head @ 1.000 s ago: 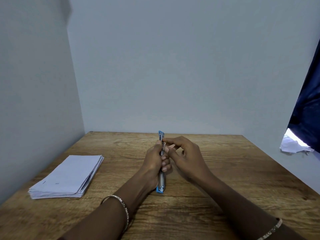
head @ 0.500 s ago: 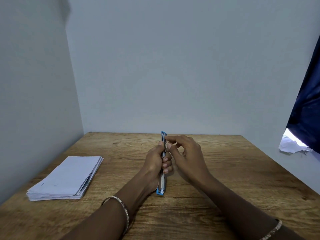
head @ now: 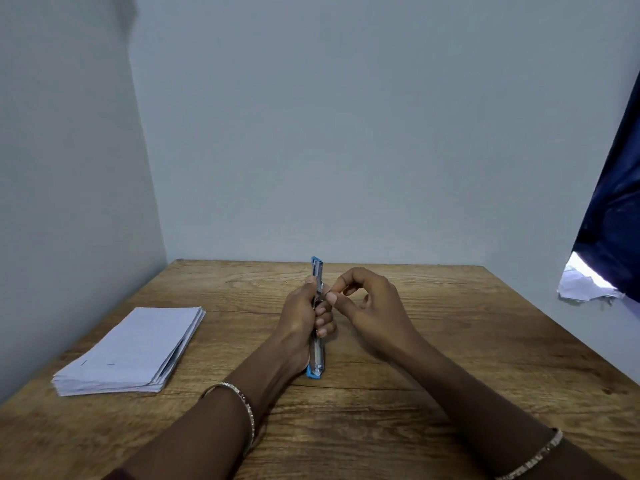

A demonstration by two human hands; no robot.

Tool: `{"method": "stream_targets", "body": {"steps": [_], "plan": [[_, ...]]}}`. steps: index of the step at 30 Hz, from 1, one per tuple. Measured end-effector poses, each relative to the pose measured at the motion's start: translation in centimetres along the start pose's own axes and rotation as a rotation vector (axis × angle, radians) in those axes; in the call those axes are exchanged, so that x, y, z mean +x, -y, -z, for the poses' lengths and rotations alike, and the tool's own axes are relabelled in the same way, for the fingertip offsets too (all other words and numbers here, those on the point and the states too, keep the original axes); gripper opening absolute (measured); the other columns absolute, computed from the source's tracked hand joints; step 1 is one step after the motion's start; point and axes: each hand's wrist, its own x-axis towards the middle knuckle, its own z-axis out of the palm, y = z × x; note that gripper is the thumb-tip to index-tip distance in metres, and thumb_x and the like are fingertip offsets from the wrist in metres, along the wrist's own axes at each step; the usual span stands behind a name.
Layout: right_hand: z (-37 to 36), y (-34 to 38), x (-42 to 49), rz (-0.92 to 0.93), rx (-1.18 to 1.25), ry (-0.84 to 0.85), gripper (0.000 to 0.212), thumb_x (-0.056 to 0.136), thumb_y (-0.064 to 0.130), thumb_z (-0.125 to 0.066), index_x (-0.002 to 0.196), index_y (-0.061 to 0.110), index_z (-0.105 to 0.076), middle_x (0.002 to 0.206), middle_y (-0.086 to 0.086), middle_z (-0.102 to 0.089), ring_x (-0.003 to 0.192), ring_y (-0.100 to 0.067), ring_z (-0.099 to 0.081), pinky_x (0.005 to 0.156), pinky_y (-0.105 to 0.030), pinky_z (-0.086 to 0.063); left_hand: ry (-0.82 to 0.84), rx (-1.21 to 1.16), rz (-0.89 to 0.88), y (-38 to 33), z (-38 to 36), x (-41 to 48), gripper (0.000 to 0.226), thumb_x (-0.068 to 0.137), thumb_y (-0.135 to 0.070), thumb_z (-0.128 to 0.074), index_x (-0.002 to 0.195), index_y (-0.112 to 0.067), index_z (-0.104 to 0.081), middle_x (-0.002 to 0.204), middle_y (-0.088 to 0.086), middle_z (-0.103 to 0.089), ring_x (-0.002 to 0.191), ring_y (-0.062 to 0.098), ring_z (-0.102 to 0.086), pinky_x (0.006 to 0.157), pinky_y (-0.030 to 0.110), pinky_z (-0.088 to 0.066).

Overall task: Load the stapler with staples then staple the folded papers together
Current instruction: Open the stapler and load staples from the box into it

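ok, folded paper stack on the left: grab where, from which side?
Probably the right long edge of the folded papers, approached from the stapler side: thumb on top, fingers underneath. The stack lies flat on the table and its sheets gape slightly along that edge, so fingers could slip under. The left side is near the wall.

- table (head: 450, 341), lower frame: wood, grained, matt
- stapler (head: 317, 362), centre: blue plastic shell, shiny metal channel
- papers (head: 138, 348), lower left: white paper, matt
- bangle (head: 246, 405), lower centre: glossy metal
- cloth (head: 616, 220), right edge: dark, matt
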Motion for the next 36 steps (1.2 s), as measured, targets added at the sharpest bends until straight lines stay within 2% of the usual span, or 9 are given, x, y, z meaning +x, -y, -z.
{"method": "stream_targets", "body": {"steps": [2, 6, 9, 11, 15, 22, 28, 32, 36], "plan": [[-0.5, 0.4, -0.2, 0.02, -0.015, -0.006, 0.006, 0.086, 0.015, -0.076, 0.085, 0.018, -0.071, 0.085, 0.011, -0.07, 0.074, 0.003, -0.059, 0.066, -0.011, -0.037, -0.026, -0.034, 0.002, -0.2, 0.4, 0.1, 0.037, 0.107, -0.032, -0.037, 0.083, -0.008, -0.05, 0.046, -0.003, -0.034, 0.034, 0.009, -0.03, 0.032, 0.02, -0.029], [-0.7, 0.7, 0.0, 0.049, 0.003, -0.05, 0.008, 0.083, 0.013, -0.079, 0.084, 0.018, -0.073, 0.089, 0.006, -0.074, 0.06, 0.008, -0.055, 0.06, -0.01, -0.038, -0.027, -0.081, 0.011, -0.3, 0.2, 0.0, 0.035, 0.108, -0.03, -0.036, 0.085, -0.008, -0.05, 0.047, -0.002, -0.034, 0.033, 0.008, -0.03, 0.03, 0.019, -0.028], [-0.3, 0.4, 0.1, 0.044, 0.041, -0.067, 0.009, 0.082, 0.015, -0.081, 0.083, 0.021, -0.074, 0.09, 0.01, -0.076, 0.052, -0.008, -0.051, 0.054, -0.016, -0.041, -0.018, -0.084, 0.02, -0.4, 0.0, -0.1, 0.033, 0.107, -0.03, -0.036, 0.088, -0.008, -0.051, 0.047, -0.002, -0.034, 0.034, 0.008, -0.031, 0.031, 0.019, -0.028], [-0.2, 0.2, 0.0, 0.058, 0.058, -0.066, 0.011, 0.081, 0.014, -0.081, 0.081, 0.022, -0.074, 0.088, 0.01, -0.077, 0.06, -0.027, -0.059, 0.055, -0.023, -0.045, -0.015, -0.087, 0.026, -0.4, -0.1, -0.1, 0.033, 0.108, -0.03, -0.036, 0.089, -0.007, -0.051, 0.048, -0.002, -0.034, 0.034, 0.008, -0.03, 0.031, 0.019, -0.028], [-0.2, 0.5, 0.0, 0.107, 0.078, -0.036, 0.017, 0.077, 0.01, -0.082, 0.077, 0.023, -0.071, 0.081, 0.005, -0.076, 0.073, -0.027, -0.068, 0.062, -0.041, -0.05, -0.029, -0.076, 0.029, -0.4, -0.2, -0.1, 0.036, 0.108, -0.033, -0.036, 0.088, -0.006, -0.051, 0.047, -0.002, -0.036, 0.034, 0.008, -0.031, 0.03, 0.019, -0.029], [0.3, 0.0, 0.4, 0.024, 0.29, 0.014, 0.009, 0.084, 0.016, -0.077, 0.087, 0.014, -0.068, 0.066, -0.008, -0.075, 0.067, -0.043, -0.067, 0.07, -0.051, -0.055, 0.021, -0.029, 0.038, -0.4, -0.1, -0.1, 0.036, 0.108, -0.032, -0.035, 0.089, -0.007, -0.052, 0.047, 0.001, -0.042, 0.032, 0.01, -0.033, 0.031, 0.018, -0.031], [0.6, -0.7, 1.1, -0.083, 0.329, -0.021, 0.012, 0.077, 0.008, -0.083, 0.08, 0.011, -0.072, 0.064, -0.001, -0.069, 0.053, -0.009, -0.062, 0.059, -0.021, -0.052, 0.093, 0.065, 0.027, -0.3, -0.5, -0.5, 0.045, 0.109, -0.033, -0.029, 0.096, 0.003, -0.053, 0.049, 0.011, -0.06, 0.025, 0.009, -0.031, 0.03, 0.014, -0.029], [1.1, -0.7, 1.2, -0.15, 0.359, 0.068, 0.016, 0.076, 0.009, -0.087, 0.084, 0.005, -0.073, 0.066, -0.008, -0.067, 0.048, -0.01, -0.057, 0.059, -0.027, -0.051, 0.102, 0.088, 0.019, -0.6, -0.6, -0.8, 0.046, 0.109, -0.032, -0.03, 0.12, 0.008, -0.051, 0.05, 0.014, -0.062, 0.024, 0.01, -0.031, 0.03, 0.013, -0.029], [1.7, 0.0, 1.3, -0.103, 0.277, 0.091, 0.017, 0.077, 0.003, -0.085, 0.088, 0.003, -0.073, 0.062, -0.005, -0.065, 0.04, -0.008, -0.054, 0.05, -0.021, -0.048, 0.142, 0.173, -0.008, -0.8, -0.7, -1.2, 0.045, 0.109, -0.033, -0.029, 0.102, 0.001, -0.057, 0.045, 0.011, -0.061, 0.024, 0.009, -0.031, 0.031, 0.012, -0.029]]}}
